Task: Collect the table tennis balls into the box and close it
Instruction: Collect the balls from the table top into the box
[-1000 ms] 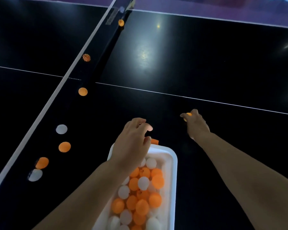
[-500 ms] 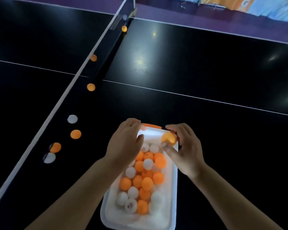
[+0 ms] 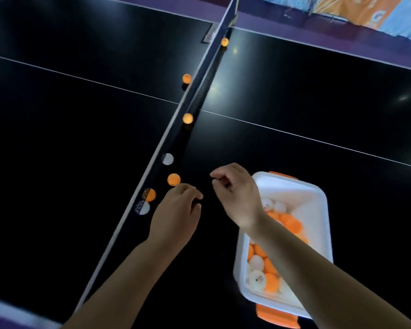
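Note:
A white box [image 3: 318, 198] with orange end clips stands open on the black table, holding several orange and white balls. Loose balls lie along the net: an orange ball [image 3: 173, 179], a white ball [image 3: 168, 159], an orange ball [image 3: 150, 194] and a white ball [image 3: 144, 207] against the net, and further orange balls [image 3: 187, 118] [image 3: 186, 78] [image 3: 224, 41]. My left hand [image 3: 176, 214] hovers just right of the nearest balls, fingers curled, empty. My right hand [image 3: 237, 193] hangs left of the box, fingers loosely bent, holding nothing.
The net [image 3: 199, 91] with its white top band runs diagonally across the black table tennis table [image 3: 294, 103]. White lines cross the surface. A purple floor and an orange-blue banner [image 3: 365, 13] lie beyond the far edge.
The orange ball that my right hand held over the box is gone from it. Both hands have left the box and moved left towards the balls by the net. The view has swung left.

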